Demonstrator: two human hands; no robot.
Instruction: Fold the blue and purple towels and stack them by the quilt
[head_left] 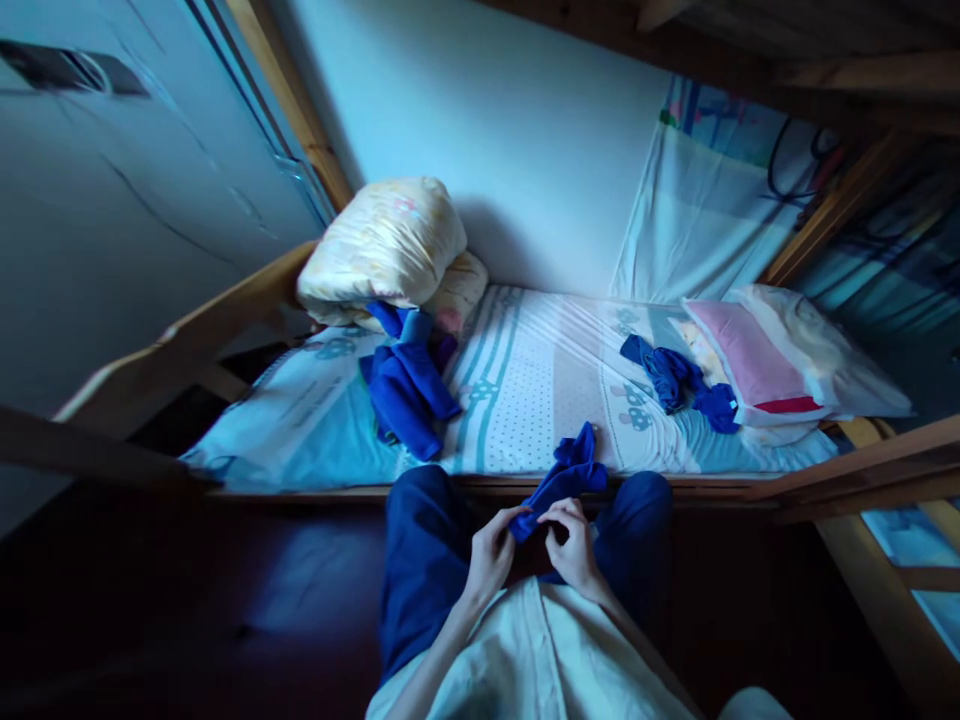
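A small blue garment (564,478) stretches from the bed's front edge down between my knees; its exact kind is unclear. At its near end, my left hand (491,552) pinches the cloth between thumb and fingers. Close beside it, my right hand (576,548) has its thumb and fingertips closed on the same end, bent into a ring shape. The garment's far part lies crumpled on the mattress. Farther left on the bed rests a bright blue long-sleeved top (409,385), loosely bunched. To the right lies a twisted heap of dark blue clothing (667,378).
A folded cream quilt (390,240) is piled at the bed's left end. A pink pillow (750,350) lies at the right end. Wooden bed rails (870,455) bound the patterned mattress (517,400), and an upper bunk (720,45) hangs overhead.
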